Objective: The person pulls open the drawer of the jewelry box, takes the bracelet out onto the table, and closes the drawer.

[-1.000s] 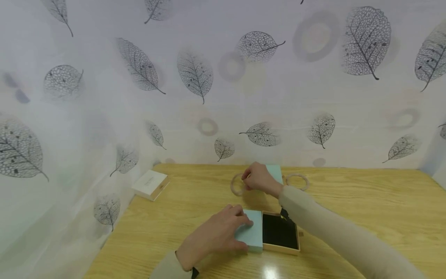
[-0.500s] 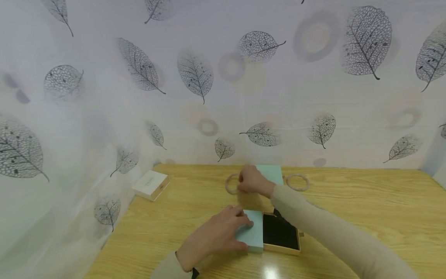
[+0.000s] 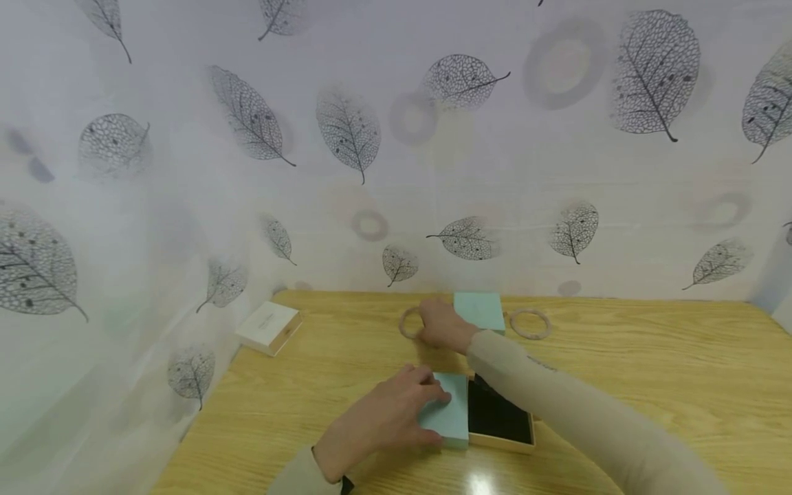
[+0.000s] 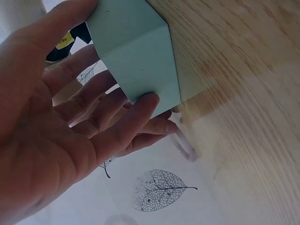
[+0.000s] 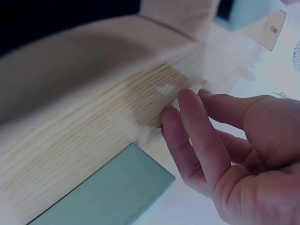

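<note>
1. Left hand (image 3: 383,412): thumb and fingers clamped on the near box (image 3: 456,412), whose black-lined tray (image 3: 501,442) sticks out to the right.
2. Right hand (image 3: 442,324): fingers curled and bunched at the left ring (image 3: 402,323), hiding its right side; cannot tell whether they pinch it.
3. The left ring is at the far side of the table (image 3: 650,385), left of the far box (image 3: 478,311); the right ring (image 3: 531,337) lies just right of that box.
4. The right sleeve (image 3: 575,405) crosses over the tray's far corner.
5. White box (image 3: 267,324) at far left; its writing is too small to read.
6. Leaf-print curtain (image 3: 495,158) behind.
</note>
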Demonstrator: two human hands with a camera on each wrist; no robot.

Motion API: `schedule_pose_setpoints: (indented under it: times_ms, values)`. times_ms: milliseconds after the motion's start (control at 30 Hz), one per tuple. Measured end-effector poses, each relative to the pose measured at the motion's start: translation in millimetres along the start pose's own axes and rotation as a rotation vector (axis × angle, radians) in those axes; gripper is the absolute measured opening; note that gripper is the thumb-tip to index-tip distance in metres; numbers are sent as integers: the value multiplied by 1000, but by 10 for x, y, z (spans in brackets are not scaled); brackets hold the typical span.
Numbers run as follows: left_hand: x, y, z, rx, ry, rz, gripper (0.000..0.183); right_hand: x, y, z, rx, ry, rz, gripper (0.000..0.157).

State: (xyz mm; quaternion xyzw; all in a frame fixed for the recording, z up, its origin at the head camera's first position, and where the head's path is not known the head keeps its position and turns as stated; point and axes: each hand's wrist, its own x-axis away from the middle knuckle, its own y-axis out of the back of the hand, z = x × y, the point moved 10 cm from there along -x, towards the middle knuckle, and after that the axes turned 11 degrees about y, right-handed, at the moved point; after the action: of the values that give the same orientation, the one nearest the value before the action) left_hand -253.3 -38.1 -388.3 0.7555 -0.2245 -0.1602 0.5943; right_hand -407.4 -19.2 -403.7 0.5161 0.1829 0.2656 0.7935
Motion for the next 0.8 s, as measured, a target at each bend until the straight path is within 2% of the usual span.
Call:
schedule_pose_setpoints:
  times_ms: [100, 233, 433, 667, 800]
  values:
    - [4, 1, -3, -16, -5, -11, 49, -21, -7, 16, 37, 19, -3, 34]
    - [1, -11, 4, -14, -6, -3, 48, -39, -13, 25, 75, 35, -9, 47]
    - [-4, -19, 6, 11, -6, 12, 47, -41, -20, 9, 103, 13, -9, 47]
    - [-3, -16, 9, 25, 8, 27, 47, -28, -8, -8, 101, -24, -24, 23]
    - [-4, -16, 6, 31, 9, 31, 48, -19, -10, -22, 88, -33, -31, 21]
